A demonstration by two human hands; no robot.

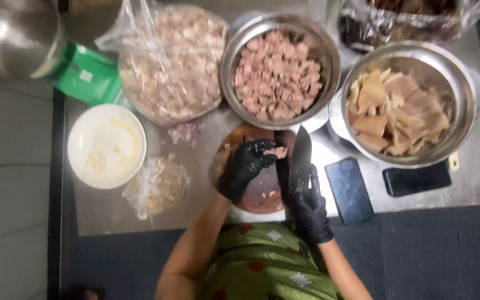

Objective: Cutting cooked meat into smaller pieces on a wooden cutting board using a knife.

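Observation:
My left hand (246, 166), in a black glove, pinches a small piece of meat (278, 151) above a round wooden chopping board (262, 191). My right hand (308, 203), also in a black glove, grips the handle of a large knife (300, 157) whose blade points away from me over the board's right side. A steel bowl of diced pink meat (278, 72) stands just beyond the board. More small meat scraps lie on the board's left edge.
A steel colander of pale tripe-like pieces (401, 108) stands at the right, with two dark phones (350, 189) (416, 179) before it. At the left are a plastic-covered dish of chopped meat (170, 64), a white bowl (105, 145), a small bag of scraps (156, 186) and a green packet (87, 75).

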